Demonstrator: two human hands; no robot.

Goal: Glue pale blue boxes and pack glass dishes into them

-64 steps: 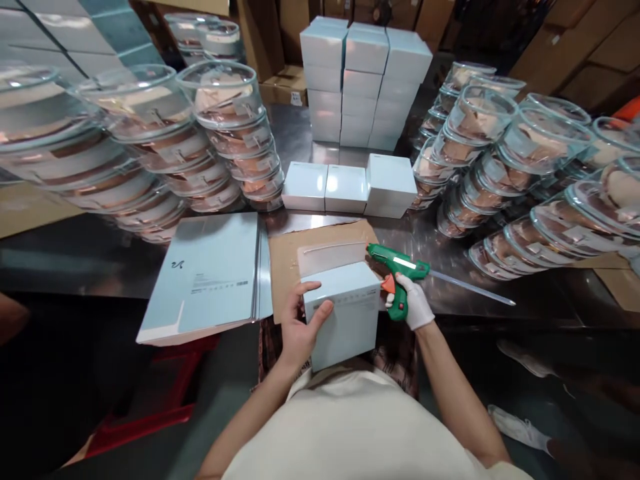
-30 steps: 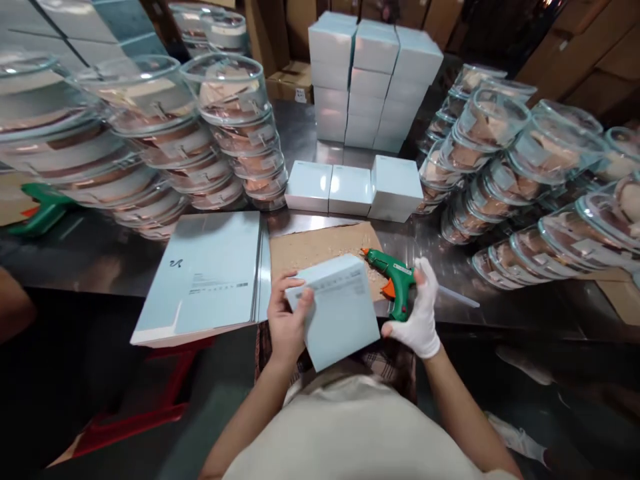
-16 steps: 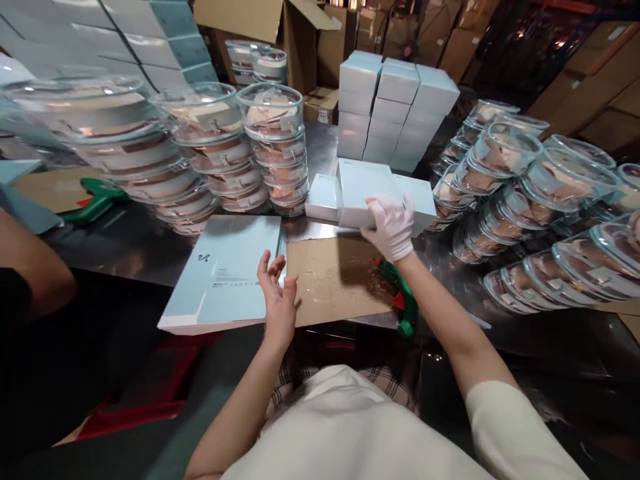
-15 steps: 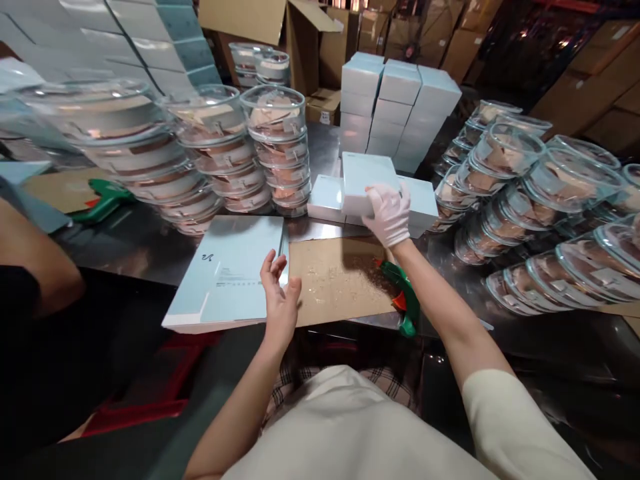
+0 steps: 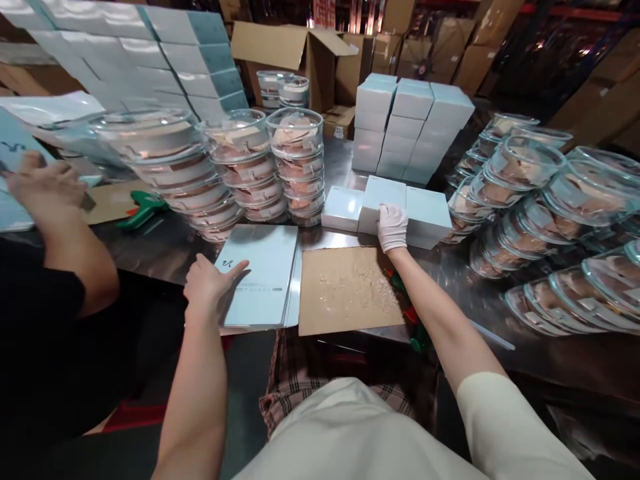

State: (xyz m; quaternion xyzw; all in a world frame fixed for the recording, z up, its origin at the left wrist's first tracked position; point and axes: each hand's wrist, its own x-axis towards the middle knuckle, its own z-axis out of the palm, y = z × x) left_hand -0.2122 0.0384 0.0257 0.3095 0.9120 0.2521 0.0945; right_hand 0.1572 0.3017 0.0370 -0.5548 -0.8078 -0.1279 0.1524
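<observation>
On the table (image 5: 150, 250), at the left edge of a stack of blue sheets (image 5: 263, 273), the left hand (image 5: 207, 283) has its grip spread, thumb out over the top sheet; whether it touches cannot be told. The white-gloved right hand (image 5: 393, 228) touches the front of the middle box (image 5: 383, 192) in a row of three boxes (image 5: 343, 210); whether its grip pinches that box cannot be told. Between the hands lies a flecked piece of cardboard (image 5: 340, 287). A green glue gun (image 5: 421, 339), mostly hidden by the right forearm (image 5: 435, 307), lies at the cardboard's right edge, with a glue stick (image 5: 493, 335) beyond the arm. Stacked boxes (image 5: 390, 127) stand behind the row, and piles of clear bowls (image 5: 297, 160) flank it. At far left, a co-worker's hand (image 5: 47, 183) is near another glue gun (image 5: 143, 210).
</observation>
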